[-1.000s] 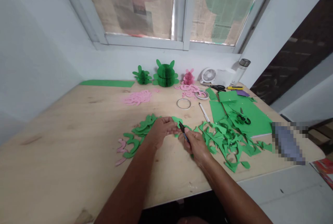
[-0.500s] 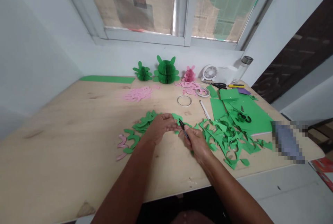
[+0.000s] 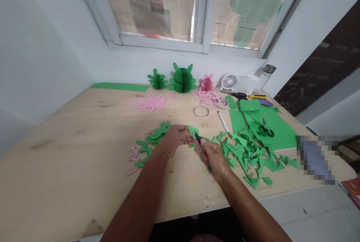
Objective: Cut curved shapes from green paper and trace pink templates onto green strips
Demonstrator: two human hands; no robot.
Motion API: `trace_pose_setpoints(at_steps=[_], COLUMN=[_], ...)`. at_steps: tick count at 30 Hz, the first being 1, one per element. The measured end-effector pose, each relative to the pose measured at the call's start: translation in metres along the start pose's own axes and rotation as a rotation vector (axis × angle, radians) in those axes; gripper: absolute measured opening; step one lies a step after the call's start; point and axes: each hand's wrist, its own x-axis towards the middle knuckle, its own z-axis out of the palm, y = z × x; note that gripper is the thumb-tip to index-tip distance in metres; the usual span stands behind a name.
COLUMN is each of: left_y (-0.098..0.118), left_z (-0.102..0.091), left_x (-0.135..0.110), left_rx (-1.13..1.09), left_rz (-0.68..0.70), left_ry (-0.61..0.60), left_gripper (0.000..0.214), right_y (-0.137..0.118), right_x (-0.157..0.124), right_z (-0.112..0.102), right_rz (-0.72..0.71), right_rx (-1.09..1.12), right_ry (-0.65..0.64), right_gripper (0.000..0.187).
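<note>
My left hand is closed, its fingertips pinching a piece of green paper that shows just beyond them. My right hand grips a pair of dark scissors, whose blades point up and left at the paper. The scissors' handles are mostly hidden in my fingers. By my left wrist lie curved green cutouts and a few pink strips. A heap of green paper scraps spreads to the right of my right hand.
Honeycomb paper figures, one large green and one pink, stand by the wall. Pink cutouts, a ring, a white pen, green sheets, a small fan and a bottle are on the table.
The view has shifted slightly, so things sit a little lower and to the right. Both hands keep nearly the same pose at the green paper.
</note>
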Motion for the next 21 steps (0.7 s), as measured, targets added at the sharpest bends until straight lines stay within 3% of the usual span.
trace_pose_setpoints(at_steps=[12,21], left_y=[-0.0003,0.0001], left_z=[-0.0027,0.0066], left_x=[0.0012,-0.0009], left_rx=[0.005,-0.056], left_rz=[-0.011,0.001], left_ry=[-0.007,0.052], left_gripper=[0.028,0.027], right_y=[-0.0001,0.0023], right_x=[0.0002,0.0018], right_z=[-0.0004,-0.0023], right_rz=[-0.019,-0.027], right_rx=[-0.040,-0.049], right_ry=[0.012,0.053], right_gripper=[0.054,0.055])
